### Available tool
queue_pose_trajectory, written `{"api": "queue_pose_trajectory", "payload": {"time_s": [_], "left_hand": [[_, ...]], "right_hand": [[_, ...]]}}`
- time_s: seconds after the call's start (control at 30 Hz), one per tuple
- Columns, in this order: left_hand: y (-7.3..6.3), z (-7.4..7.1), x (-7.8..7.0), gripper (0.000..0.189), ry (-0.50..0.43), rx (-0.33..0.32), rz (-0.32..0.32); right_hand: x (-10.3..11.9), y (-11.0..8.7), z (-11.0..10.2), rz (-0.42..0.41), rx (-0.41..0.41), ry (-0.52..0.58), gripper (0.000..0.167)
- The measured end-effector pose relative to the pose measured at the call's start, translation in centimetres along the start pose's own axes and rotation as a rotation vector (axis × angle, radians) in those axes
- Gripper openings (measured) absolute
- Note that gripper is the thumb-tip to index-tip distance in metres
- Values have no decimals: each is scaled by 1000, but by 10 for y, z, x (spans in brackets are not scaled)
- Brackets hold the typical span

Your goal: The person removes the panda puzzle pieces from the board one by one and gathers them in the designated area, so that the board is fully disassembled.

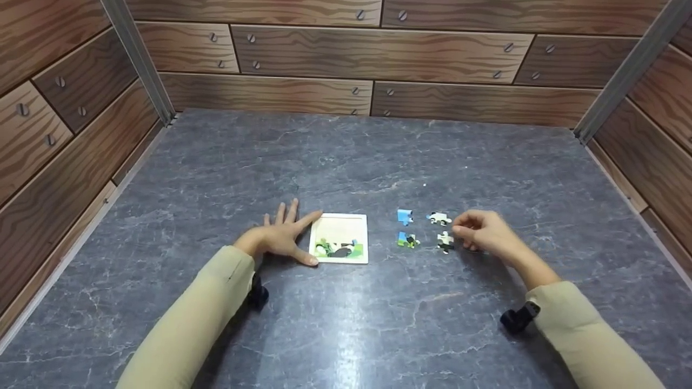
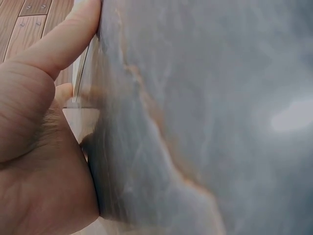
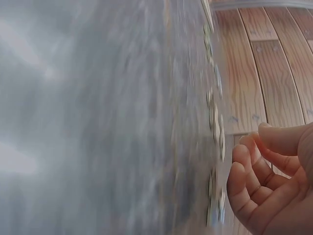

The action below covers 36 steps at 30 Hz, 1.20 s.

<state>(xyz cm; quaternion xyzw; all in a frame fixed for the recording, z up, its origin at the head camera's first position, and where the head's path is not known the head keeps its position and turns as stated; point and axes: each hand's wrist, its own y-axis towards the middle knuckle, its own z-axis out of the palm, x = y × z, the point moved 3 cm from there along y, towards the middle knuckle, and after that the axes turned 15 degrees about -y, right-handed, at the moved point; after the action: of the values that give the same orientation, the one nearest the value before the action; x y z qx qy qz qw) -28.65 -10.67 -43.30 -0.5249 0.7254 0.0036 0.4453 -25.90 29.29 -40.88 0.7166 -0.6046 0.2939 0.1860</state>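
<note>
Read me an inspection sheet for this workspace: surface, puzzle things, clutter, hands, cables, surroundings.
Surface: grey tabletop with marble-like veining; glare streak on the near side.
Job's things: pale puzzle tray, coloured picture along its near part; four loose puzzle pieces in the head view, right of the tray. The blurred right wrist view suggests more beside the right hand.
Clutter: tiny pale specks beyond the pieces, too small to identify.
Hands: left hand spread, at the tray's left edge; right hand by the pieces, fingers curled, nothing seen held.
Cables: nothing seen.
Surroundings: wood-patterned panels, grey corner posts.
</note>
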Motion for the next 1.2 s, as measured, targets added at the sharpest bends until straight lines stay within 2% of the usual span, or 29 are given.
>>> {"api": "queue_pose_trajectory", "payload": {"time_s": [0.37, 0.93, 1.2], "left_hand": [[-1, 0, 0, 113, 14, -4, -6], [0, 0, 0, 112, 13, -12, -5], [-1, 0, 0, 112, 17, -6, 0]], "right_hand": [[32, 13, 28, -47, 51, 16, 21], [66, 28, 65, -118, 106, 46, 15], [87, 32, 84, -183, 134, 59, 14]]}}
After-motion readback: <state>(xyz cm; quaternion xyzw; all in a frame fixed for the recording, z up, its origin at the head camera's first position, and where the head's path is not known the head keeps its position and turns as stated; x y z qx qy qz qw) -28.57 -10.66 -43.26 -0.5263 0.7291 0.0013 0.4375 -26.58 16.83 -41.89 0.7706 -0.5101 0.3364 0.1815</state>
